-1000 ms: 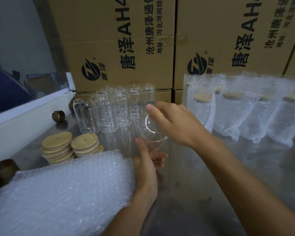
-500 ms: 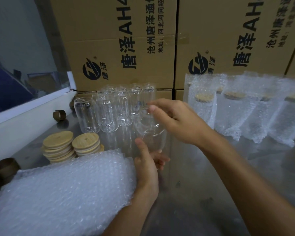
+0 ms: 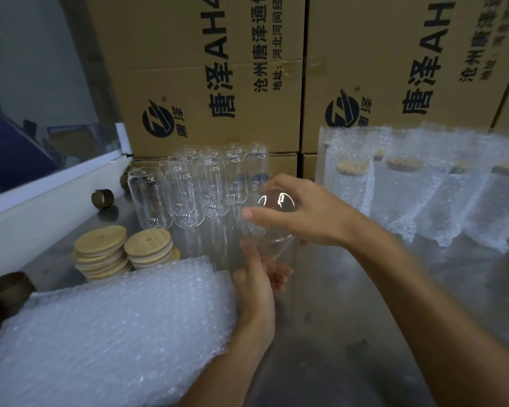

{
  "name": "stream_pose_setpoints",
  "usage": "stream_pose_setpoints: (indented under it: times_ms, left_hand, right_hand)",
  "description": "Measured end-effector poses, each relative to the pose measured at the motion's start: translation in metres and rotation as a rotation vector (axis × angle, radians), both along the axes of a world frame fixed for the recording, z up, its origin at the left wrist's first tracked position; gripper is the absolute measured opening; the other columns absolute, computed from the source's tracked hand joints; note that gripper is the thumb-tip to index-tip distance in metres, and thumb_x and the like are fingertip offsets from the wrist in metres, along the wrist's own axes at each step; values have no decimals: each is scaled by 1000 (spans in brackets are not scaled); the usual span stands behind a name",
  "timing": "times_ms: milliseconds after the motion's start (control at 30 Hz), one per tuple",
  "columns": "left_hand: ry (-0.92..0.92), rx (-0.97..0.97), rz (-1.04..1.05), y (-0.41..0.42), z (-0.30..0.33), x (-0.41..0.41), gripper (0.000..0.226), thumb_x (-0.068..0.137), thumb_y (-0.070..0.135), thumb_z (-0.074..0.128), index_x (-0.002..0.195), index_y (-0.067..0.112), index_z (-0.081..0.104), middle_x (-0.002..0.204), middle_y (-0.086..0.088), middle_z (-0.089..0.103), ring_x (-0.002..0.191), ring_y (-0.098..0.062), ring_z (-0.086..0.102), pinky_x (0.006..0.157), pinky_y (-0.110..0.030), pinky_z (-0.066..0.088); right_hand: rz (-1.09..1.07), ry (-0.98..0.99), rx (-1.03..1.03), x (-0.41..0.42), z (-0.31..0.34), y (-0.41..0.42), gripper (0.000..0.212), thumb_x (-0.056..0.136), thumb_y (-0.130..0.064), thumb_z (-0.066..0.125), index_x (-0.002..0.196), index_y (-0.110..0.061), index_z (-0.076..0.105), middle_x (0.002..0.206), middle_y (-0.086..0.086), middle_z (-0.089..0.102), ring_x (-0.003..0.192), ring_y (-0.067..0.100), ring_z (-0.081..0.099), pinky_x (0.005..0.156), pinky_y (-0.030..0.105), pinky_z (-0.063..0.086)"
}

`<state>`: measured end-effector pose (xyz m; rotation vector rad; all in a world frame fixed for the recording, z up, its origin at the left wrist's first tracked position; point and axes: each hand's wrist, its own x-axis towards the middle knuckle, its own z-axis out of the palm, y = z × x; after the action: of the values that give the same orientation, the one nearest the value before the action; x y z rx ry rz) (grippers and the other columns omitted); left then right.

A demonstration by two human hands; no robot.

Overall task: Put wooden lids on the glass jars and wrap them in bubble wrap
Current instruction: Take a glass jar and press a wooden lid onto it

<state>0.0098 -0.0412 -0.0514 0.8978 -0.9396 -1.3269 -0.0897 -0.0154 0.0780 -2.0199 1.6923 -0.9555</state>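
Note:
My right hand (image 3: 309, 212) grips a clear glass jar (image 3: 272, 227) from above and holds it tilted, lifted just off the table, in front of a cluster of several empty jars (image 3: 188, 189). My left hand (image 3: 256, 295) rests against the right edge of a stack of bubble wrap (image 3: 109, 327). Its thumb points up just under the jar's base and its fingers hang loosely curled, with nothing seen in them. Two stacks of round wooden lids (image 3: 100, 248) stand left of the jars.
Several lidded jars wrapped in bubble wrap (image 3: 350, 189) stand at the back right. Printed cardboard boxes (image 3: 206, 83) wall off the back. Brown tape cores (image 3: 103, 198) lie at the left by a white ledge (image 3: 41, 201). The metal table (image 3: 335, 318) runs below my arms.
My right hand has lifted the jar away from the cluster and brought it nearer, down towards my left thumb. My left hand has stayed by the bubble wrap.

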Motion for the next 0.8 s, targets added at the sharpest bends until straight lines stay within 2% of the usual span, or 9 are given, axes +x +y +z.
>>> stream_pose_setpoints:
  times_ms: [100,200,300,367,467,533,600,667,800]
  left_hand:
    - [27,16,10,0,2,-1,79,71,81,36,52,13,71,57,-15,66,47,-19,55,60,-33,46]
    - [40,-2,-9,2,3,-1,79,65,84,40,68,13,75,63,-13,70,52,-20,61,52,-29,48]
    - [33,11,-28,2,4,2,88,64,85,39,85,7,73,71,-12,73,61,-20,69,48,-26,50]
    - [20,29,-50,2,4,3,91,66,85,37,88,4,74,78,-10,76,64,-18,72,51,-29,51]
    - [50,62,-39,1,5,3,77,84,74,38,101,6,71,91,-4,76,81,-16,73,51,-31,53]
    - [87,70,-25,2,7,3,49,99,53,41,105,12,66,92,-2,72,88,-19,70,50,-30,52]
    - [94,59,-43,2,8,4,36,101,42,42,97,14,65,80,4,72,83,-20,68,51,-30,50]
    - [102,51,-54,4,9,5,33,102,36,42,89,16,65,72,8,71,74,-18,67,53,-29,48]
    - [129,67,-66,4,10,5,31,100,29,43,84,19,67,73,3,70,65,-18,63,52,-28,46]
  right_hand:
    - [83,-194,229,-4,2,5,94,58,-74,74,140,-37,46,142,2,52,64,23,76,53,29,58]
    - [86,-203,146,-5,2,7,63,73,-74,58,122,-35,57,120,-1,63,58,26,74,49,34,60]
    - [63,-168,60,-2,0,4,48,97,-61,40,119,-22,59,118,9,62,54,30,71,51,45,61]
    - [46,-154,45,-1,-2,2,48,102,-54,36,122,-17,59,121,13,61,61,34,72,56,50,61]
    - [67,-182,99,-4,0,2,38,106,-44,40,130,-22,60,125,-2,59,90,31,73,71,45,62]
    - [104,-181,173,-7,-1,2,24,106,-35,45,125,-30,59,121,-11,56,88,18,68,64,32,61]
    - [125,-196,228,-8,-4,1,16,104,-25,49,114,-35,55,118,-7,57,83,11,63,62,26,57]
    - [135,-229,250,-8,-10,-2,17,100,-18,53,111,-31,51,113,-2,62,88,16,65,72,32,57]
    - [152,-290,326,-6,-21,-7,49,91,-5,62,127,-28,38,145,16,52,113,33,67,98,51,55]
